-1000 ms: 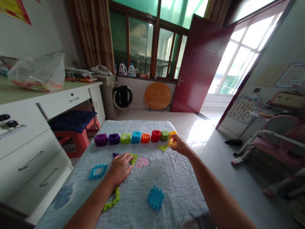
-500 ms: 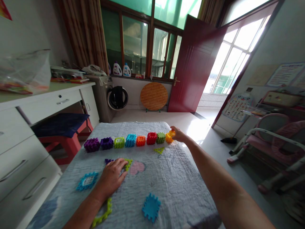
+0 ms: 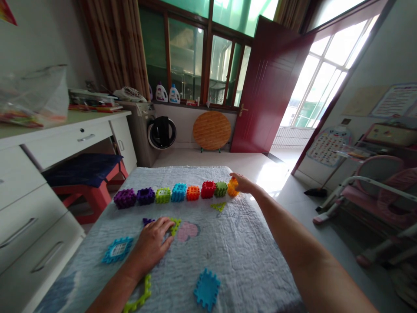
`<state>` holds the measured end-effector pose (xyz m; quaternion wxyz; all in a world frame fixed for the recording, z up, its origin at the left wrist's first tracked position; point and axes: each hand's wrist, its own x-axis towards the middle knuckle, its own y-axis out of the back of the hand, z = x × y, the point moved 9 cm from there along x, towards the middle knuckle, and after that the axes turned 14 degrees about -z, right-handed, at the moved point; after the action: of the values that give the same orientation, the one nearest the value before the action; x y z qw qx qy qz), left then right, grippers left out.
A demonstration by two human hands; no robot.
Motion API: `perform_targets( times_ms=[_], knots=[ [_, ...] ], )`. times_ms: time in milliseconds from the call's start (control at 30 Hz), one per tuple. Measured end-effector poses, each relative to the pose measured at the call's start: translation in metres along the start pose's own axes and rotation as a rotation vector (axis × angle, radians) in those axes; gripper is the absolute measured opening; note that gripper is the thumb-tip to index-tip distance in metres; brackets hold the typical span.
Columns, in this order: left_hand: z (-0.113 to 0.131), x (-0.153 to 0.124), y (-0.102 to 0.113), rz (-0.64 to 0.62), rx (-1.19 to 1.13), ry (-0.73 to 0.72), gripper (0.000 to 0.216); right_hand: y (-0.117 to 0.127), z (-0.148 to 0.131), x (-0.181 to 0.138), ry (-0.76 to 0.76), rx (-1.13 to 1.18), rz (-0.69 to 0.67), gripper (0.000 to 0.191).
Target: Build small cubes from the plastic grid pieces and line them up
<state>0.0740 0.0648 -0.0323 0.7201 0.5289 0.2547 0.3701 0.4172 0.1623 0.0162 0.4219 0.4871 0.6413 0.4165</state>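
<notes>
A light-blue, wrinkled quilted cloth (image 3: 247, 248) covers the work surface; a row of multicoloured, notched plastic blocks (image 3: 179, 192) crosses its far part. A white rectangular wall sheet (image 3: 395, 102) carries print too small to read. The left hand (image 3: 152, 241) lies palm down, fingers loosely spread. The right hand (image 3: 243, 182) pinches the yellow, notched plastic block (image 3: 232, 188) at the row's right end. A flat, square blue plastic panel (image 3: 207, 288) with toothed edges lies nearer the camera.
</notes>
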Motion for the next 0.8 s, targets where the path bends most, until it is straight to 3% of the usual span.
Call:
perform_targets(
  times_ms=[467,633,800],
  knots=[
    [-0.003,0.000,-0.003,0.015,-0.004,-0.020,0.031,-0.007,0.006,0.005,0.017,0.023,0.044,0.077],
    [-0.002,-0.001,-0.001,0.017,-0.005,-0.011,0.031,0.005,0.008,-0.021,0.008,0.079,0.187,0.067],
    [0.001,0.000,0.001,0.027,-0.011,-0.023,0.031,0.002,0.009,-0.068,0.014,0.311,0.463,0.047]
  ],
)
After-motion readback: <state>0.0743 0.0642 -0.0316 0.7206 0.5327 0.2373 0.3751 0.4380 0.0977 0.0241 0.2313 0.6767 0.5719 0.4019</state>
